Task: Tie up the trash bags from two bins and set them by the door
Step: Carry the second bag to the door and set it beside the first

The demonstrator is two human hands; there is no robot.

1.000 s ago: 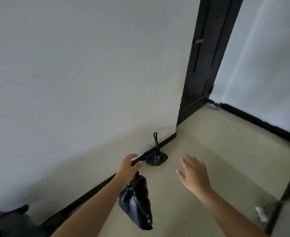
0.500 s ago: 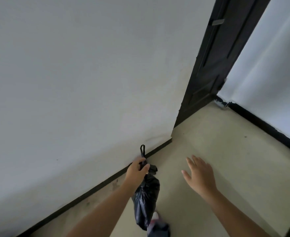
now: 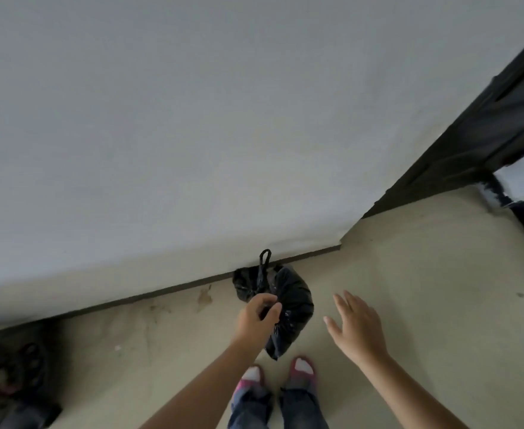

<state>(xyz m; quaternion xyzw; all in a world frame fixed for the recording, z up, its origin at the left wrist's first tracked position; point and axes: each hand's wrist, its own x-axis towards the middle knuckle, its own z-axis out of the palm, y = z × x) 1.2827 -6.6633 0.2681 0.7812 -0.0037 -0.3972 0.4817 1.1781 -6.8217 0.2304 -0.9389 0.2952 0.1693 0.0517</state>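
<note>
My left hand is shut on the tied neck of a black trash bag, which hangs just above the floor in front of my feet. Right behind it, a second tied black trash bag sits on the floor against the skirting board, its loop standing up against the white wall. The two bags overlap in view, so I cannot tell whether they touch. My right hand hovers to the right of the held bag, fingers spread, holding nothing. The dark door stands at the upper right.
A white wall with a dark skirting board runs across in front of me. My feet in pink slippers stand on the beige floor. Dark shoes and a dark object lie at the lower left by the wall.
I have stepped closer to the wall and looked down. The held bag has moved forward, next to the bag on the floor. My right hand stays open beside it.
</note>
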